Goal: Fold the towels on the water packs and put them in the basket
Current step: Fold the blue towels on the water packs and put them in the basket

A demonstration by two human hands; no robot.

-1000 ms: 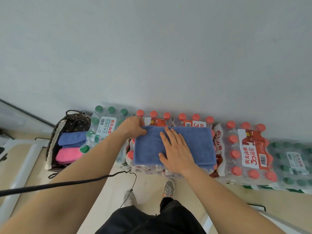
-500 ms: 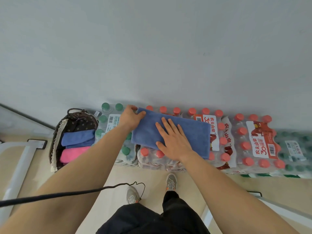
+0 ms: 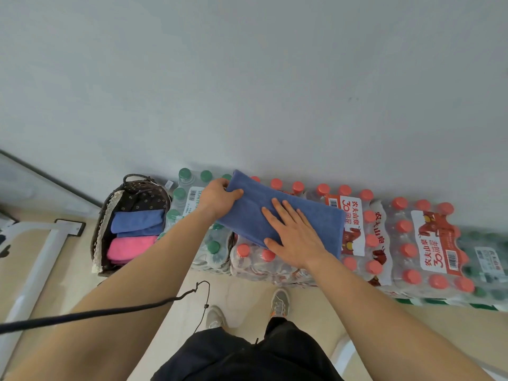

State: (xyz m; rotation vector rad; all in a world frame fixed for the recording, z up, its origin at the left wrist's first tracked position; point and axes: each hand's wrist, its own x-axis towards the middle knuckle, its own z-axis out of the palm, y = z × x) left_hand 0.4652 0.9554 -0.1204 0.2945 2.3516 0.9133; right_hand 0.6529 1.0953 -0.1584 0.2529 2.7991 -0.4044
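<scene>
On the water packs (image 3: 428, 243) your left hand (image 3: 218, 199) grips the towel (image 3: 258, 213) at one end, right hand (image 3: 297, 240) flat on top; lifting one-handed could open the fold.

Your way from the towel (image 3: 253, 215) to the basket (image 3: 145, 195) ran left over the green-cap pack (image 3: 189, 199), and its caps were all that stood between. The wall (image 3: 275, 92) rose right behind the packs, so you had no room beyond them. In the basket, a stowed blue towel (image 3: 137, 221) and a pink towel (image 3: 131, 247) filled the near part, with bare lining at the far end. A cable (image 3: 110, 312) hung under your left arm, over open floor (image 3: 242, 292).
</scene>
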